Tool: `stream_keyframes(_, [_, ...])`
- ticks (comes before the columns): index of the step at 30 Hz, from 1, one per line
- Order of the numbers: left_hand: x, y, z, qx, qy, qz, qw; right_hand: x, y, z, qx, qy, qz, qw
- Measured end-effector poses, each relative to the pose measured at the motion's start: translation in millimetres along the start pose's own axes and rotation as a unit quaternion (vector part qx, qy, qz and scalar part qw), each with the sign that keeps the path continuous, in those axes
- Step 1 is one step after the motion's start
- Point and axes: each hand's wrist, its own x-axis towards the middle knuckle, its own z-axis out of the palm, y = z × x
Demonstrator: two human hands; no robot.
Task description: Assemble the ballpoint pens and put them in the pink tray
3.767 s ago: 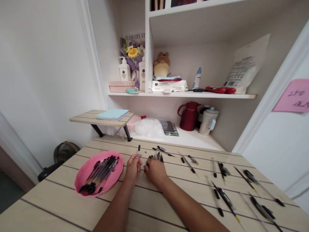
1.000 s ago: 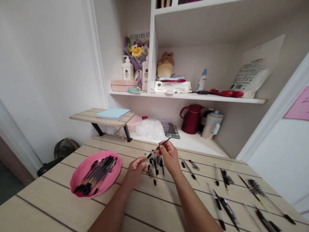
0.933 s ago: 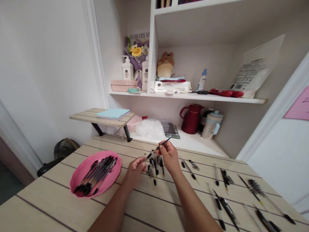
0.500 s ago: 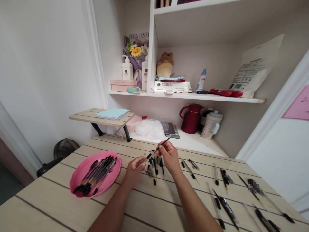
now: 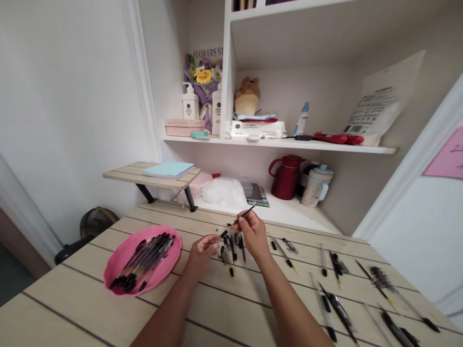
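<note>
1. The left hand [image 5: 201, 246] is raised a little above the table [image 5: 83, 299], near the far middle of it. Its thumb and forefinger are pressed together on a short dark pen part [image 5: 223, 234], which sticks out to the right from the fingertips.
2. The right hand [image 5: 253, 234] is just beside the left one, a little higher and farther from the person. Its fingers are closed on a thin refill [image 5: 247, 211].
3. The thin refill is tilted. Its upper end points up and to the right, past the right hand, and its lower end goes down to the left, to the dark pen part. The two pieces meet there, but they are too small to tell if one is inside the other.
4. Under both hands a small group of loose pen parts [image 5: 229, 251] lies on the table, with dark and clear pieces close together.
5. To the left of the left hand stands a pink plate [image 5: 122, 250], well apart from both hands. A bundle of black pens [image 5: 144, 262] lies in it, side by side and slanted.
6. To the right of the hands, more pen pieces [image 5: 334, 303] are spread over the table, apart from each other.
7. Behind the table, on a white ledge, a red jug [image 5: 285, 176] stands just beside a pale cup [image 5: 316, 185] with a lid. At the left, a low wooden stand [image 5: 152, 179] carries a blue notebook [image 5: 168, 169].
</note>
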Motion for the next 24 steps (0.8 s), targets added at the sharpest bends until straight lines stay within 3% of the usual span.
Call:
stream_keyframes(9, [-3,6,4,-0.006,0.000,0.001,1.000,-2,3,5,-0.020,-0.015,0.007,1.000])
stream_keyframes(15, [-4,7,2,0.007,-0.021,0.009,1.000,-1,9,4,-0.067,-0.107,0.049,0.991])
stream_keyframes(17, [-4,7,1,0.014,-0.025,0.013,1.000,-1,10,6,-0.052,-0.097,0.065,0.992])
stream_keyframes(21, [-4,7,1,0.017,-0.025,0.009,1.000,-2,8,10,-0.013,-0.019,0.063,0.998])
stream_keyframes(24, [-4,7,0,0.006,-0.030,0.016,0.999,-3,9,13,-0.023,-0.022,0.054,0.998])
